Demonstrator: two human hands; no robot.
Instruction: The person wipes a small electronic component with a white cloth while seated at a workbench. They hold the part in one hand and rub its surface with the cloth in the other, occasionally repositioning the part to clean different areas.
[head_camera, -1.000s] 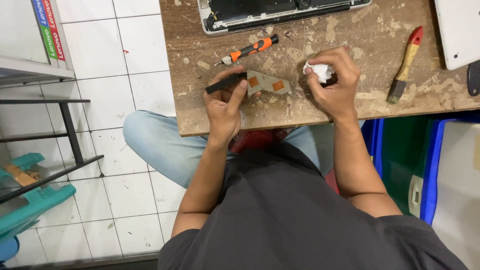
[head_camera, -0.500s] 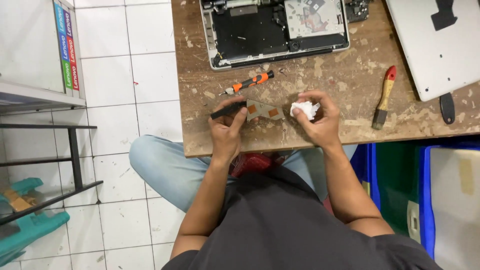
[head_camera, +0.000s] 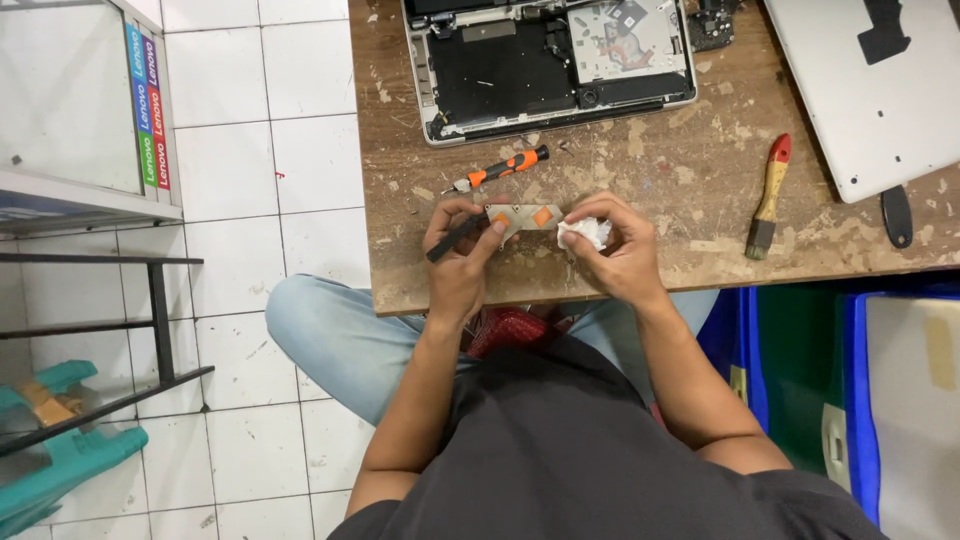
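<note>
My left hand (head_camera: 458, 262) grips a flat grey metal part with two orange pads (head_camera: 524, 217), which ends in a black bar (head_camera: 456, 238) at my palm. It lies low over the worn wooden table (head_camera: 650, 160). My right hand (head_camera: 615, 255) pinches a crumpled white tissue (head_camera: 586, 233) against the right end of that part. An orange-and-black screwdriver (head_camera: 502, 168) lies just beyond my hands.
An opened laptop base (head_camera: 550, 62) sits at the table's far side, its silver cover (head_camera: 880, 90) to the right. A red-handled brush (head_camera: 768, 198) and a small black piece (head_camera: 896, 215) lie right. Blue bins (head_camera: 800, 370) stand below. A metal shelf (head_camera: 90, 200) stands left.
The view has tilted up, so more of the laptop base and cover shows. My hands still hold the part and the tissue, with the part turned more level.
</note>
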